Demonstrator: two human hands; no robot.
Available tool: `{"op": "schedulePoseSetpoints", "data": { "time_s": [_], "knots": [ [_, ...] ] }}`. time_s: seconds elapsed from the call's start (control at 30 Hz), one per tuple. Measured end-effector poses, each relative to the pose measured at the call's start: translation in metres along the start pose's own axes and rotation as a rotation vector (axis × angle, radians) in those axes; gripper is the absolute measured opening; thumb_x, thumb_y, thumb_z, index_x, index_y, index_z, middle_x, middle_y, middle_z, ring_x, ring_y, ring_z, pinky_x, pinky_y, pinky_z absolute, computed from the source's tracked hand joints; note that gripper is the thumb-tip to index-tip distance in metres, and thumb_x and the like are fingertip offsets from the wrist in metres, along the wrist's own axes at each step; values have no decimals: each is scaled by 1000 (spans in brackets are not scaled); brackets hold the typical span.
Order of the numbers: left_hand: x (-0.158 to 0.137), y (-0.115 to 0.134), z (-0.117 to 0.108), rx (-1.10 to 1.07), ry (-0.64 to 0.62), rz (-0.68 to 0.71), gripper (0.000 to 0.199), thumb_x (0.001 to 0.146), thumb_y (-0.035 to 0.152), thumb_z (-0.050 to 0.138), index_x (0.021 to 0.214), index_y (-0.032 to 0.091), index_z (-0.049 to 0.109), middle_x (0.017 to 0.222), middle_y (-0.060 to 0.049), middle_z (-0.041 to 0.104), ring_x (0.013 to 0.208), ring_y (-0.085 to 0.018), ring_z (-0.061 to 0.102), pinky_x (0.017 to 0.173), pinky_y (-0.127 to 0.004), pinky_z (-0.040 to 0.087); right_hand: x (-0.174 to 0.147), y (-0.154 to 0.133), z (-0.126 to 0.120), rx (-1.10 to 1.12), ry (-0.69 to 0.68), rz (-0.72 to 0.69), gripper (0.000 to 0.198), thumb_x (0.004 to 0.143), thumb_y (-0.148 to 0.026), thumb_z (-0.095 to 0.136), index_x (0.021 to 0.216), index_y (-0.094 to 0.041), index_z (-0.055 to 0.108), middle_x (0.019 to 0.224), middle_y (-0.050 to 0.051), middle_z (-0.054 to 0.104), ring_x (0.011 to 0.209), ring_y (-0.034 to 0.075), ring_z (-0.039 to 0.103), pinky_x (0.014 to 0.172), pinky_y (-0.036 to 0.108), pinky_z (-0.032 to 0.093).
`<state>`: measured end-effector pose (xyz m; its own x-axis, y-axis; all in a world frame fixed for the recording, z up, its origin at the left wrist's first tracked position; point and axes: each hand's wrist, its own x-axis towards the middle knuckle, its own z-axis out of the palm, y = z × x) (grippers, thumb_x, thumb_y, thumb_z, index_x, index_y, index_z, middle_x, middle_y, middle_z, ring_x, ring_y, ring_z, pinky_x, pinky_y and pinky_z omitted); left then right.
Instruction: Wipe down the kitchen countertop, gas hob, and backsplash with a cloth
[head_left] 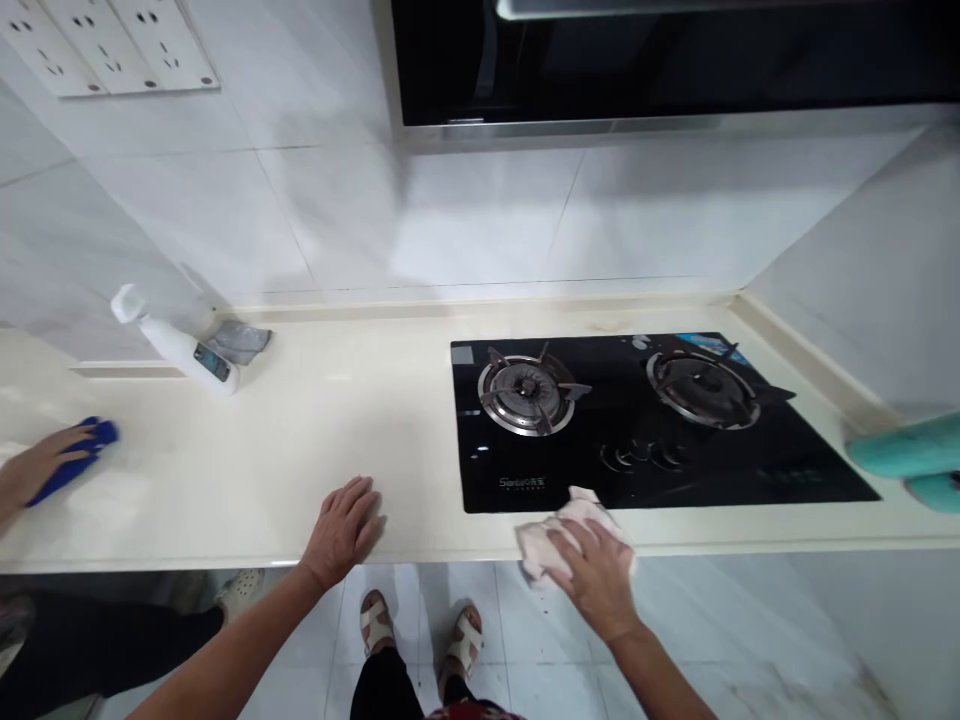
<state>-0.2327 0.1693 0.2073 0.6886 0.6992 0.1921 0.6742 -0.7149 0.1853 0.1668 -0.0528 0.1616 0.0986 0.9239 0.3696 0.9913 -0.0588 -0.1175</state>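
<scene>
My left hand (341, 530) rests flat on the cream countertop (360, 420) near its front edge, with nothing in it. Under the fingers of my right hand (600, 575) is a crumpled pale pink cloth (544, 550), pressed against the counter's front edge. The top of the cloth touches the near border of the black glass gas stove (570, 480). Two burners show on the stove: the left burner (527, 393) and the right burner (703, 388), each with a metal pot support.
A co-worker's hand (45, 465) holds a blue cloth (94, 440) at the far left. Behind it a white spray bottle (176, 345) leans by a grey cloth (240, 340). Teal rolls (907, 447) lie at the right end. A range hood (637, 70) overhangs the stove.
</scene>
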Motion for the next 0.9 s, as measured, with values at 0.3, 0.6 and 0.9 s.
{"op": "schedulePoseSetpoints", "data": {
  "time_s": [0.3, 0.6, 0.9],
  "knots": [
    [3, -11, 12, 31, 158, 104, 34, 96, 30, 50, 127, 20, 59, 141, -12, 60, 135, -27, 51, 107, -45, 41, -25, 101, -61, 228, 79, 414, 57, 90, -54, 53, 136, -21, 49, 120, 13, 58, 110, 31, 55, 95, 48, 47],
    [2, -14, 14, 64, 143, 119, 33, 95, 29, 52, 127, 21, 57, 142, -13, 59, 135, -28, 50, 104, -46, 42, 59, 99, -27, -122, -99, 870, 55, 91, -60, 43, 131, -27, 61, 150, 13, 38, 132, 43, 34, 98, 67, 36],
    [3, -14, 16, 90, 187, 132, 33, 95, 28, 52, 127, 22, 57, 140, -11, 61, 133, -27, 52, 103, -44, 43, 64, -45, -13, 648, 29, 328, 43, 82, -25, 52, 125, -26, 61, 133, 10, 53, 119, 28, 52, 101, 48, 45]
  ]
}}
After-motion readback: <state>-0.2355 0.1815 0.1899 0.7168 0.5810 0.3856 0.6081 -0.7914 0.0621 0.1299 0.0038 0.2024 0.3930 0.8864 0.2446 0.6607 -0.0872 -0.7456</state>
